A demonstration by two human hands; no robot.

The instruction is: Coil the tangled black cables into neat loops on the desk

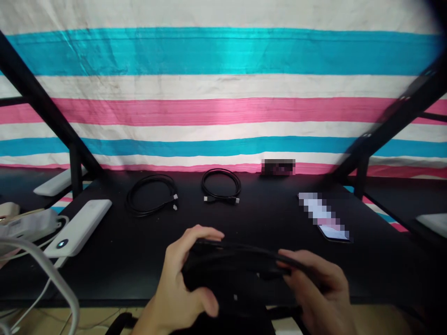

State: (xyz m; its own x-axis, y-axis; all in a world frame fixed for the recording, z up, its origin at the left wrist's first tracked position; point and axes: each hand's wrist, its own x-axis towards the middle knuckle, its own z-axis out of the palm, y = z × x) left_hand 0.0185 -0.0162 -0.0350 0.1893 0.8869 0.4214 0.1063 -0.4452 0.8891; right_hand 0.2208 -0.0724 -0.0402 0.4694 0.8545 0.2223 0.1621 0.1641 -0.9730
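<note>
In front of me at the desk's near edge is a coil of black cable (244,249), dark and slightly blurred against the black desk. My left hand (183,279) curves around its left end, with thumb and fingers on either side. The cable's right part is pinched between the thumb and fingers of my right hand (316,284). Beyond my hands, two more black cables lie coiled on the desk. The larger coil (131,204) is on the left, and a smaller coil (220,196) with a light-tipped plug sits near the middle.
On the left of the black desk (265,218) lies a white power bank (82,225) with a small lit display. Beside it are a white power strip (30,225) and white cords. A phone (333,231) rests at the right. Slanted black frame bars (49,100) flank a striped sheet (223,51).
</note>
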